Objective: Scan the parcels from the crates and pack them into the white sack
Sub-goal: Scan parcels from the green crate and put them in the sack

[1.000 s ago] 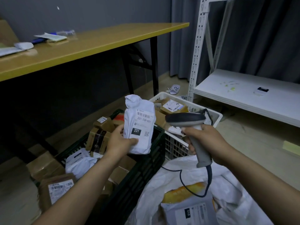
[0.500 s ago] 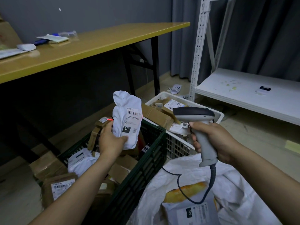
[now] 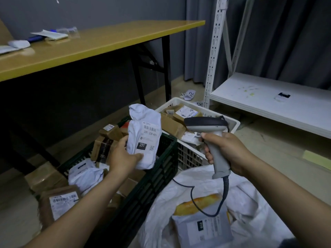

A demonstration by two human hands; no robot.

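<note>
Left grip [image 3: 122, 158] holds parcel [image 3: 143, 133]; right grip [image 3: 228, 150], scanner [image 3: 206, 122]

I see a dim room. Soft light falls from above onto the yellow surface [image 3: 111, 42] and the white shelf [image 3: 259, 97]. Under the surface it is nearly black. The white parcel [image 3: 143, 140] looks a bit soft, so its small print blurs. Straight lines bend near the edges.
</note>
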